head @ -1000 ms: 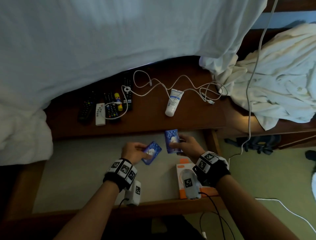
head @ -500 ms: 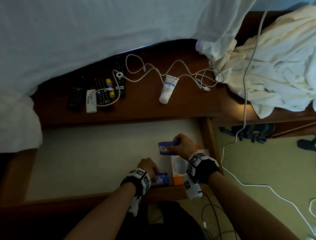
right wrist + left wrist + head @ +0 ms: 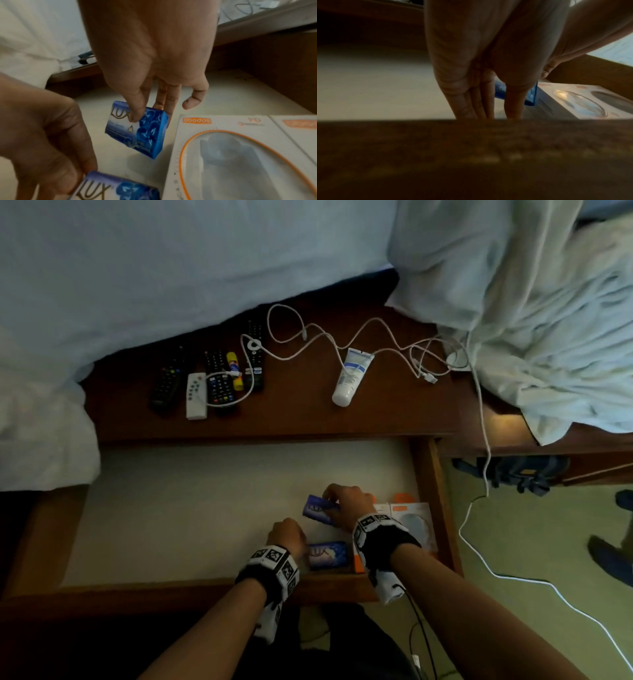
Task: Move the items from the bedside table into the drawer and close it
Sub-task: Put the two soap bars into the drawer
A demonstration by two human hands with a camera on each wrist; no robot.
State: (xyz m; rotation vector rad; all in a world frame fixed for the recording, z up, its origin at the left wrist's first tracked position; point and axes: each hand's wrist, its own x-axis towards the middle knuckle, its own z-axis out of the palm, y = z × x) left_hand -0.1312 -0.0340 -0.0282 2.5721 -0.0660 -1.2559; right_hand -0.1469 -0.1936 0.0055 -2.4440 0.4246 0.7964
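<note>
The drawer (image 3: pixel 205 508) stands pulled out below the bedside table (image 3: pixel 291 412). My right hand (image 3: pixel 330 501) (image 3: pixel 150 115) pinches a blue Lux soap bar (image 3: pixel 318 508) (image 3: pixel 137 128) just above the drawer floor, thumb on its face. My left hand (image 3: pixel 301 546) (image 3: pixel 82 169) (image 3: pixel 496 108) holds a second Lux bar (image 3: pixel 327 554) (image 3: pixel 116 189) by its left end; that bar lies flat against the drawer front. On the table top lie several remotes (image 3: pixel 219 378), a yellow stick (image 3: pixel 234 369), a white cable (image 3: pixel 308 337) and a white cream tube (image 3: pixel 351 376).
Two white-and-orange boxes (image 3: pixel 411 518) (image 3: pixel 240 148) fill the drawer's right front corner beside the soaps. Bedding (image 3: pixel 171 268) overhangs the table's back and left. A crumpled white cloth (image 3: pixel 548 354) lies at the right, with a cord (image 3: pixel 486 460) hanging to the floor.
Both hands came down from above the drawer into its front right corner, each with a soap bar. The left bar now lies flat at the drawer front.
</note>
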